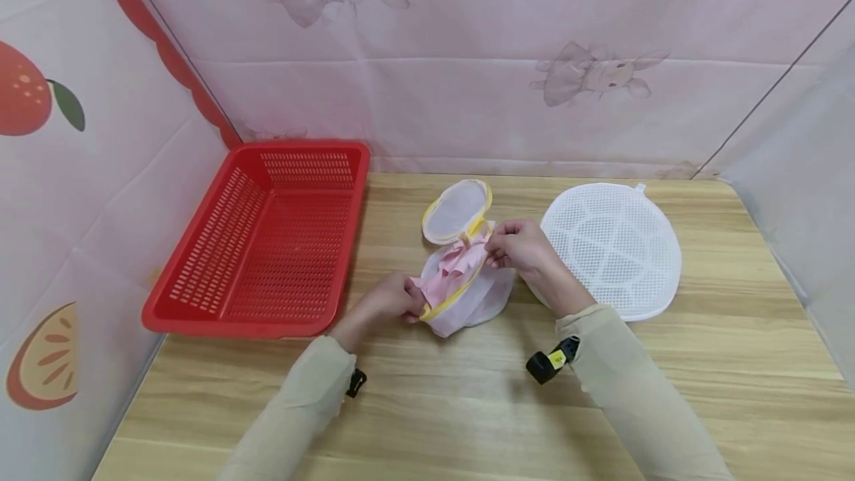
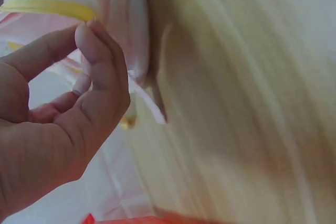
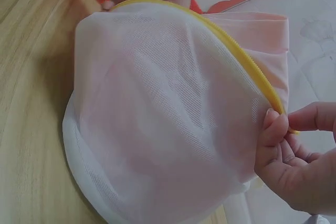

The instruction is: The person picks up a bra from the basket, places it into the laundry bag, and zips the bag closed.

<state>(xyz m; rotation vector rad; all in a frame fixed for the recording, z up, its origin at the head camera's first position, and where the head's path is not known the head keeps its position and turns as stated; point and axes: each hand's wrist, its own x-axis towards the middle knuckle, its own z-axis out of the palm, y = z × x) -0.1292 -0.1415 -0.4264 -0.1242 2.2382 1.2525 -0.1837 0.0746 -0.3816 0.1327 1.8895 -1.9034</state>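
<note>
A white mesh laundry bag (image 1: 493, 294) with a yellow zipper edge stands on the table between my hands. Its round mesh lid (image 1: 457, 212) is folded back toward the wall. Pink cloth (image 1: 449, 273) lies bunched in the mouth of the bag. With thumb and fingertips, my left hand (image 1: 399, 295) pinches the near left part of the yellow rim; the left wrist view shows this hand (image 2: 79, 108) close up. On the far right side, my right hand (image 1: 524, 247) pinches the rim, and in the right wrist view its fingers (image 3: 275, 129) grip the zipper edge.
To the left, a red plastic basket (image 1: 347, 258) sits against the back wall. A flat, round white mesh piece (image 1: 611, 251) lies on the table (image 1: 467, 414) at the right, close behind my right wrist. Printed curtains (image 1: 434, 110) enclose the back and sides.
</note>
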